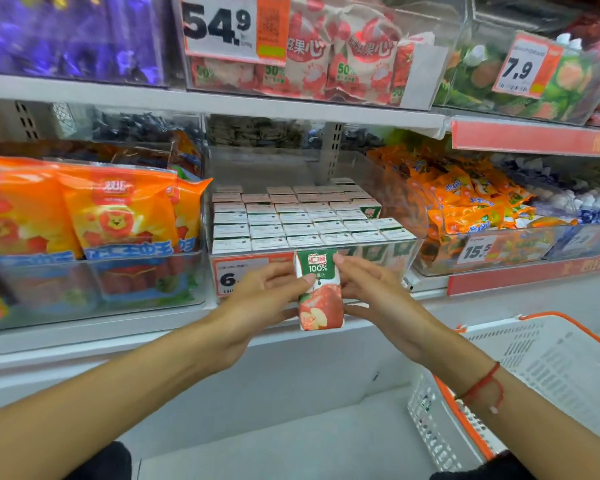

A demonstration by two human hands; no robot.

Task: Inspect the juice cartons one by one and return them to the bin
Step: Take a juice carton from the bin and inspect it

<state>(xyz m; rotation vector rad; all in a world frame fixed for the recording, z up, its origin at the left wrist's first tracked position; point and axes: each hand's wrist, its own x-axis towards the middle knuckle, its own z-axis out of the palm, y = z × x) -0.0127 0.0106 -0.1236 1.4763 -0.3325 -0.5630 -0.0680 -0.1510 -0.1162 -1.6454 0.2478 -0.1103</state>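
A small juice carton [318, 289] is held upright between both hands, just in front of the clear bin [409, 251] at 12 o'clock. The left hand [267, 299] pinches its left edge, thumb on the front; the right hand [371, 289] clasps the right side. Its long axis runs vertical, green top toward the shelf, printed face toward the camera. It likely handles light, stiff-walled but dentable, so a grip on opposite flat sides suits. The straw side probably faces away.

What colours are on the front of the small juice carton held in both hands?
Green top band, white middle, red apple picture below, on the small juice carton; seen in the head view.
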